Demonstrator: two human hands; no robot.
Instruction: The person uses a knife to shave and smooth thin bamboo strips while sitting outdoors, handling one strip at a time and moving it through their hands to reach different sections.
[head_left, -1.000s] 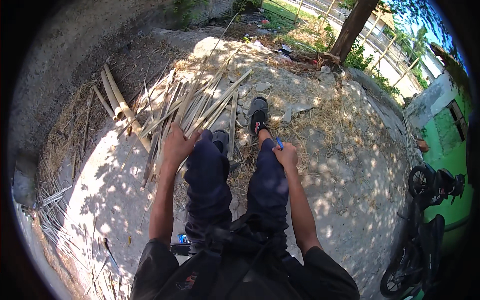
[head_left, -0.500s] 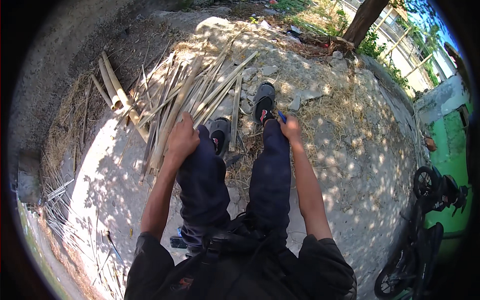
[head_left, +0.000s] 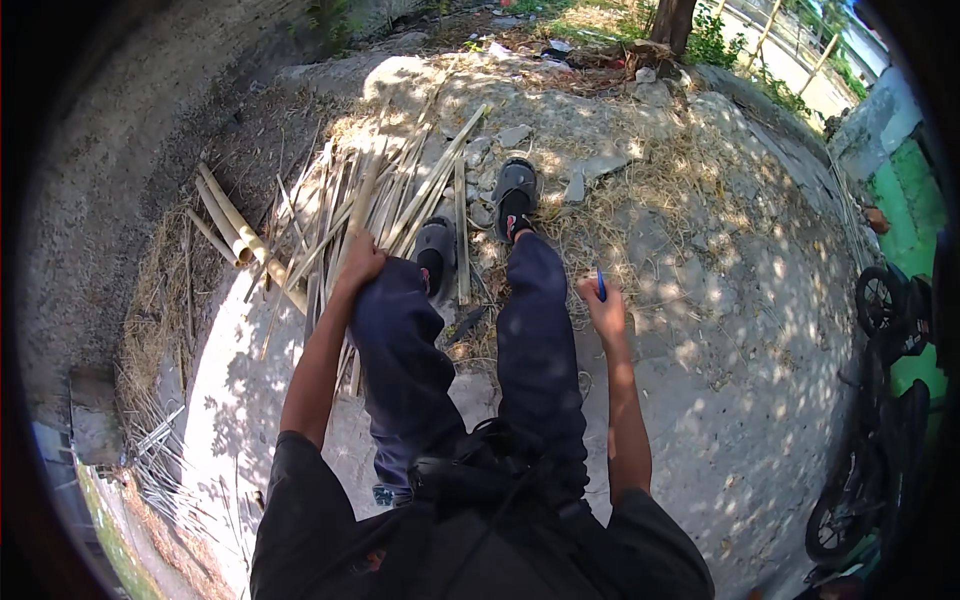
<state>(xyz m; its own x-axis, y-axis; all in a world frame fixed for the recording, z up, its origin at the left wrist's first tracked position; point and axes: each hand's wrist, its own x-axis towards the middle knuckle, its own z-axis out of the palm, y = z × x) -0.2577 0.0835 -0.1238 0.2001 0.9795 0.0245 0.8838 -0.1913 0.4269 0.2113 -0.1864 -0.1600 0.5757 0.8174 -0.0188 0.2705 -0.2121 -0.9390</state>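
My left hand (head_left: 362, 262) is closed beside my left knee, around the near part of a wide bamboo strip (head_left: 364, 195). That strip slants away from me over a loose pile of split bamboo strips (head_left: 405, 195). Out past my right knee, my right hand (head_left: 606, 308) is closed on a slim blue tool (head_left: 601, 284). Its tip points away from me; its exact kind is too small to tell. Between the pile and my right foot, a narrow flat strip (head_left: 461, 230) lies on the ground by my left shoe (head_left: 434, 250).
Uncut bamboo poles (head_left: 222, 215) lie left of the pile. Dry straw and shavings (head_left: 660, 235) cover the ground to the right, near broken stone pieces (head_left: 590, 178). A motorcycle (head_left: 870, 430) stands at the far right by a green wall (head_left: 905, 205). A tree trunk (head_left: 672, 22) rises beyond.
My right hand with the blue tool has moved away from my right knee, outward and nearer to me. My left hand stays at the bamboo strip. The view has shifted slightly.
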